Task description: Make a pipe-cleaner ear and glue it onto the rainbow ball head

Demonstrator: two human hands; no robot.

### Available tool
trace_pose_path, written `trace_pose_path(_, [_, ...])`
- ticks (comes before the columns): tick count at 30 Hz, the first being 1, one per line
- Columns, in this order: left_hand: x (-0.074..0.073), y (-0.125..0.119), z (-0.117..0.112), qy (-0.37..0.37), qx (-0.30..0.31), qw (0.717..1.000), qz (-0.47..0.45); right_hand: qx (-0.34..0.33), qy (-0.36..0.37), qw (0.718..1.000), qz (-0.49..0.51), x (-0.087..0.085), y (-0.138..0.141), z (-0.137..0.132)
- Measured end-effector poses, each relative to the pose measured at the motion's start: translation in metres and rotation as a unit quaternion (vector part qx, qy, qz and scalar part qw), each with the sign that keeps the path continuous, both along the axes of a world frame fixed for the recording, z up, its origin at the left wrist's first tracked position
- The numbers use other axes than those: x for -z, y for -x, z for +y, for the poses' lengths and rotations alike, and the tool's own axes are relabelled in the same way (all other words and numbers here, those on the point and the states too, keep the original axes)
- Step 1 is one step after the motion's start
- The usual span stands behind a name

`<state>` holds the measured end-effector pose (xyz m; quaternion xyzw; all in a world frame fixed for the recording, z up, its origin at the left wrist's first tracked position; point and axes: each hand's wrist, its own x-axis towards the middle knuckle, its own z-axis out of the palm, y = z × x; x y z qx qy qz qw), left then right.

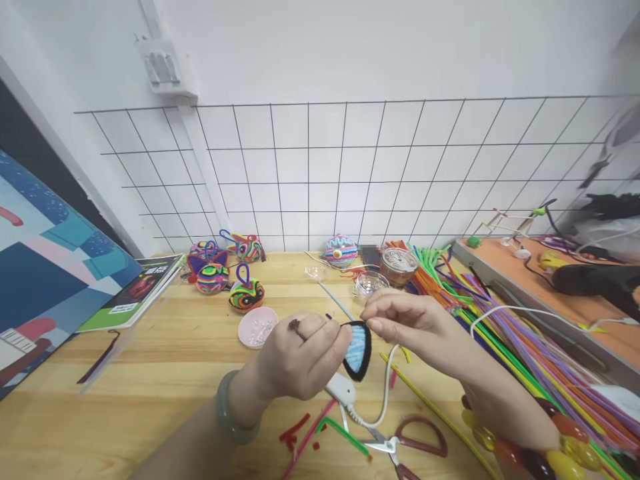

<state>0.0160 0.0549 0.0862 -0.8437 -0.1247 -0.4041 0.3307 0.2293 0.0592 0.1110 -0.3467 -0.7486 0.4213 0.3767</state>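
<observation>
Nearest to us, below the hands, we find the scissors [393,445], a bent green stem [345,437] and red scraps [295,430]. The left hand [300,357] is curled nearly into a fist, its fingertips drawn in at the left edge of a blue panel [357,350] with a fuzzy black border. The right hand [415,327] is loosely bent, thumb and forefinger brought together at the panel's upper right corner in what we take to be a pinch. The panel thus sits between the two hands, above the table.

We judge it light, soft-surfaced and a little springy, more easily bent or crushed than dropped; the border offers the surer hold, whereas squeezing the blue middle could spoil its lay.

Beyond the left hand we note a pink dish [241,333] of small clear pieces, then bright wound ornaments [247,295]; beyond the right, a clear bowl [371,283] and a spool [399,263].

The left fingers cover the panel's left side, and we cannot make out the left thumb. A white tool [341,389] below the panel is partly hidden by the left hand.
</observation>
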Motion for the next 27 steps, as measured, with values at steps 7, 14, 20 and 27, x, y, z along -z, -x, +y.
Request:
trace_pose_path(7, [0.0000, -0.0020, -0.0004, 0.004, 0.002, 1.000, 0.007, -0.011, -0.002, 0.999, -0.038, -0.0011, 0.0022, -0.0002])
trace_pose_path(14, [-0.0007, -0.0012, 0.0002, 0.005, 0.007, 1.000, 0.003, -0.010, 0.075, 0.990, 0.116, 0.0007, -0.0033, 0.0032])
trace_pose_path(20, [-0.0016, -0.0009, -0.0002, 0.009, 0.010, 1.000, -0.001, -0.008, 0.070, 0.993, 0.094, 0.0025, -0.0024, 0.0023])
trace_pose_path(27, [0.0042, -0.0009, 0.0022, 0.102, 0.021, 0.992, -0.065, 0.012, 0.077, 0.988, 0.134, 0.0061, -0.0007, 0.0073])
